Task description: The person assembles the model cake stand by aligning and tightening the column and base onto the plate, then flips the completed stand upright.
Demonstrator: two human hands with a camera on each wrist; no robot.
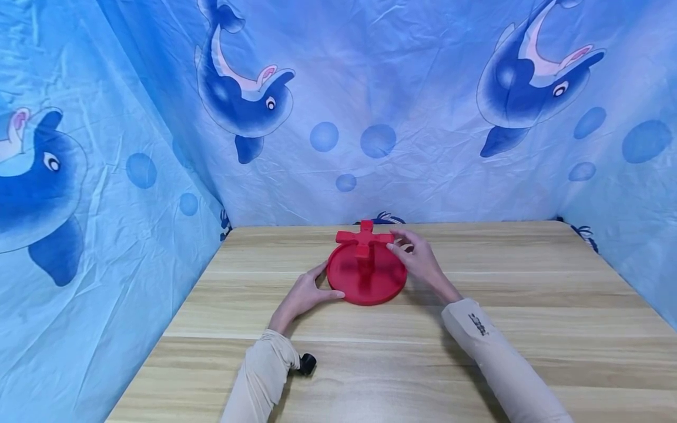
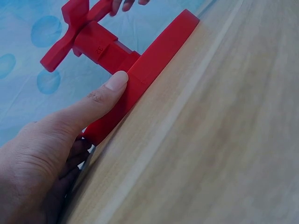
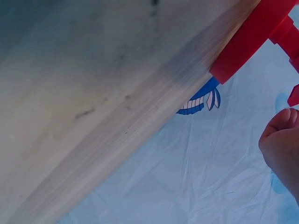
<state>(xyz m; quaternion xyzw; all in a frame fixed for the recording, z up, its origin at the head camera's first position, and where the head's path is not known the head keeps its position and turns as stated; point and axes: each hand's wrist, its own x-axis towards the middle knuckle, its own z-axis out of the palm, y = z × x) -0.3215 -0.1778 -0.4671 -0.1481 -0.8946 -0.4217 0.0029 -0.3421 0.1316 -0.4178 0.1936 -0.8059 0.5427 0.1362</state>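
A red round base [image 1: 370,298] with a raised rim lies flat on the wooden table. A short post [image 2: 96,44] stands up from its middle and carries a red four-armed cross [image 1: 365,238]. My left hand [image 1: 302,295] grips the base from the left, thumb on its near side and fingers around its left edge. At the right, my right hand [image 1: 418,258] pinches the end of the cross's right arm [image 3: 294,96] between thumb and fingers. In the left wrist view, the left fingers are partly hidden behind the base.
The wooden table [image 1: 476,376] reaches back to a blue curtain [image 1: 423,188] printed with dolphins and bubbles. Another curtain side hangs along the left table edge. A small black piece [image 1: 307,364] sits at the left cuff.
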